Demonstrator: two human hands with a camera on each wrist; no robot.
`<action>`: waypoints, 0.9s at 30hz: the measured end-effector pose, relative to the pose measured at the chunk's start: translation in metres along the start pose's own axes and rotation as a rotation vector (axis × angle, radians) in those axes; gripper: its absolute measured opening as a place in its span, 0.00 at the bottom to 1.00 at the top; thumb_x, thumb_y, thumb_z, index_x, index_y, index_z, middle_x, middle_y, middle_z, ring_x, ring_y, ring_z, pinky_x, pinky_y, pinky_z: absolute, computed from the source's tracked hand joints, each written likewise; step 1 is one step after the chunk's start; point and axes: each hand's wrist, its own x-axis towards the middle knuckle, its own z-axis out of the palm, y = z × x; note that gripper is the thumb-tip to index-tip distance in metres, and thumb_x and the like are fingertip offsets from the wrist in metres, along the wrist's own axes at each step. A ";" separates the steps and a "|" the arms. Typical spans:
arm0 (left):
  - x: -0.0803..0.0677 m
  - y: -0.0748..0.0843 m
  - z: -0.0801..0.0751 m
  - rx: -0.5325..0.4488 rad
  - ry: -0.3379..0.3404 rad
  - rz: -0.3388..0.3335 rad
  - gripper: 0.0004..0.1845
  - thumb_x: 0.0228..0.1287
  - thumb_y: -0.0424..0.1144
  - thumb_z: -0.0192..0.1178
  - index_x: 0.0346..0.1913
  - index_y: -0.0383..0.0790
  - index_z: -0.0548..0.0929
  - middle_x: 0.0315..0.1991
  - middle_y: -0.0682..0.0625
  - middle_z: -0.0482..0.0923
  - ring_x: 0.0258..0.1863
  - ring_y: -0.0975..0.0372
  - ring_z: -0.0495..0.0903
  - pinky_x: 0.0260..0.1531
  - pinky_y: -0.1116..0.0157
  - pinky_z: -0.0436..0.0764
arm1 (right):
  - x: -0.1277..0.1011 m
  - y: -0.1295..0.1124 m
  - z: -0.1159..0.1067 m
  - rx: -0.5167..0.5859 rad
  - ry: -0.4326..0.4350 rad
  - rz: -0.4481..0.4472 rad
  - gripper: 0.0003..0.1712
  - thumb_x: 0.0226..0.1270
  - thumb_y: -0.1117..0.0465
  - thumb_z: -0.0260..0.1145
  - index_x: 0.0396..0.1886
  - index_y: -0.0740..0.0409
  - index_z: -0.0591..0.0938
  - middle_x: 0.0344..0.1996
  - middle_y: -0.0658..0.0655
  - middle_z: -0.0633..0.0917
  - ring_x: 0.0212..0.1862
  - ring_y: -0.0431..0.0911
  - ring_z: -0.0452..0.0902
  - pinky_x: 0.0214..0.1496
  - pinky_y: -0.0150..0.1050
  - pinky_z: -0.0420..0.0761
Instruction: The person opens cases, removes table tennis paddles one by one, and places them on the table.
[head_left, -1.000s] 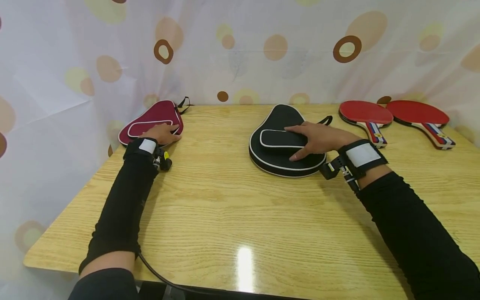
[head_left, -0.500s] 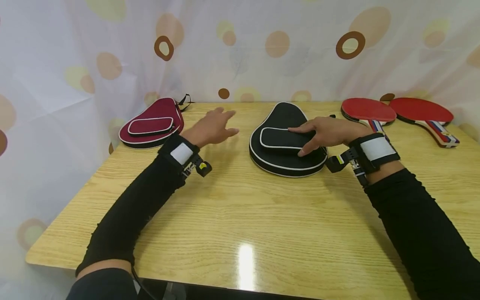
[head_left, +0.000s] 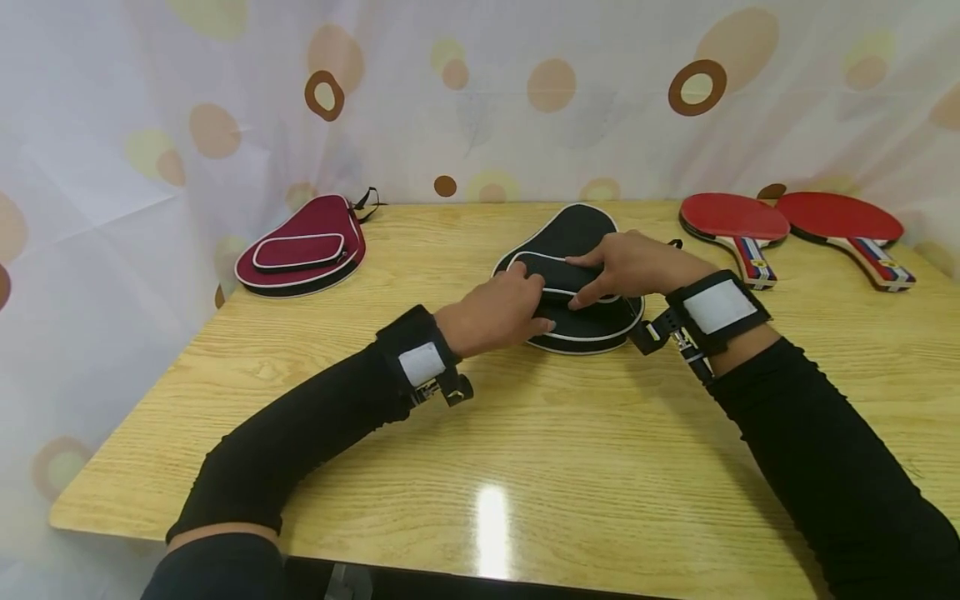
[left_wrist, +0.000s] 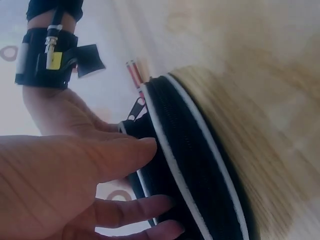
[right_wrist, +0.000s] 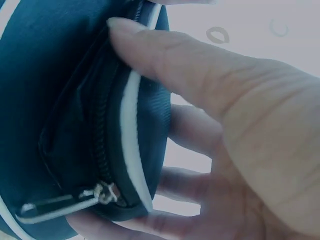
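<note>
A black racket case (head_left: 579,229) with white piping lies mid-table, its near left side slightly raised. My left hand (head_left: 497,312) grips the case's left edge, thumb on top and fingers against the rim. The left wrist view shows those fingers (left_wrist: 130,212) on the zipped rim of the case (left_wrist: 200,165). My right hand (head_left: 626,265) holds the case's front pocket. In the right wrist view its thumb (right_wrist: 165,60) lies over the pocket zip, with the fingers behind the case (right_wrist: 50,75). A metal zip pull (right_wrist: 65,205) hangs at the pocket's lower end.
A maroon racket case (head_left: 303,248) lies at the table's back left. Two red table-tennis rackets (head_left: 731,221) (head_left: 840,221) lie at the back right. A spotted curtain (head_left: 480,92) hangs behind. The wooden table (head_left: 480,433) has bare surface in front.
My left hand left the maroon case, swung right across the table and took hold of the black case's left edge. My right hand's fingers curled round the pocket. The case tilted up slightly.
</note>
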 end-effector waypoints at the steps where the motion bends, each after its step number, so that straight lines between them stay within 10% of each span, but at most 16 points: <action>1: 0.000 -0.001 0.000 -0.010 -0.008 0.002 0.28 0.75 0.51 0.57 0.61 0.27 0.75 0.53 0.35 0.73 0.47 0.51 0.80 0.50 0.60 0.80 | 0.000 -0.001 0.000 -0.006 0.000 -0.002 0.44 0.61 0.43 0.75 0.73 0.53 0.71 0.32 0.63 0.85 0.44 0.54 0.77 0.37 0.42 0.71; 13: 0.001 -0.021 0.003 -0.015 -0.032 -0.075 0.28 0.79 0.45 0.52 0.67 0.22 0.68 0.61 0.32 0.68 0.54 0.50 0.79 0.55 0.61 0.78 | -0.005 -0.017 -0.003 -0.120 -0.047 -0.086 0.42 0.69 0.43 0.68 0.76 0.57 0.66 0.20 0.58 0.77 0.51 0.59 0.76 0.48 0.49 0.70; 21: 0.004 -0.031 0.005 -0.012 -0.030 -0.130 0.29 0.80 0.43 0.51 0.70 0.22 0.65 0.62 0.32 0.67 0.54 0.49 0.79 0.56 0.60 0.78 | -0.003 -0.023 -0.002 -0.078 -0.018 -0.076 0.42 0.65 0.47 0.73 0.75 0.54 0.68 0.67 0.71 0.72 0.60 0.58 0.73 0.45 0.46 0.72; 27: 0.005 -0.034 0.005 -0.039 -0.044 -0.149 0.30 0.80 0.44 0.50 0.71 0.22 0.63 0.62 0.32 0.67 0.55 0.50 0.78 0.56 0.60 0.78 | -0.003 -0.025 0.000 -0.076 -0.013 -0.077 0.42 0.66 0.47 0.72 0.74 0.54 0.68 0.34 0.67 0.85 0.43 0.53 0.74 0.36 0.41 0.68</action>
